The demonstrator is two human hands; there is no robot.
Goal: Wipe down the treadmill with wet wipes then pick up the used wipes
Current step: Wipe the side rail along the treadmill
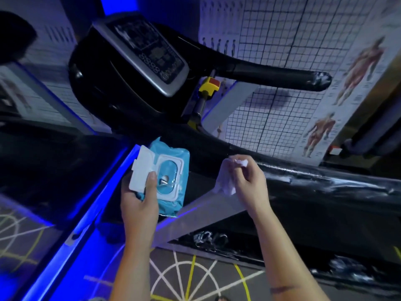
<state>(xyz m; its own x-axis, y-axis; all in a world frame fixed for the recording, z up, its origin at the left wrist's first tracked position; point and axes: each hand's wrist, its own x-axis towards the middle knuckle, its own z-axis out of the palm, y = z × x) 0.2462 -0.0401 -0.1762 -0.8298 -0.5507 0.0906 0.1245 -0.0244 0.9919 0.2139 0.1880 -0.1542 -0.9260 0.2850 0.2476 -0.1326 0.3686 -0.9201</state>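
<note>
Blue strip lighting washes this gym corner, with grid charts [282, 29] and muscle anatomy posters [360, 68] on the wall behind the treadmill.

From my end, the left hand [138, 200] grips the blue wet wipes pack [171, 170] from below. Its thumb lies across the white flip lid [141, 168], which stands open. The right hand [249, 185] pinches a crumpled white wipe [225, 183] between thumb and curled fingers, just at the end of the near handrail [325, 183]. I cannot tell whether the wipe touches the rail.

I judge the step to be getting one wipe ready. I would shake it open flat rather than scrub with a wad, and press the lid shut so the pack does not dry out. I would then set the pack somewhere off the belt. Long strokes along the rail should come first, then the far handrail [271, 72]. The console [149, 53] wants a light touch around its buttons and the yellow safety key [209, 84].

Nothing reads legibly: the pack shows no brand on this face, and the console markings and poster captions are too blurred or small.
</note>
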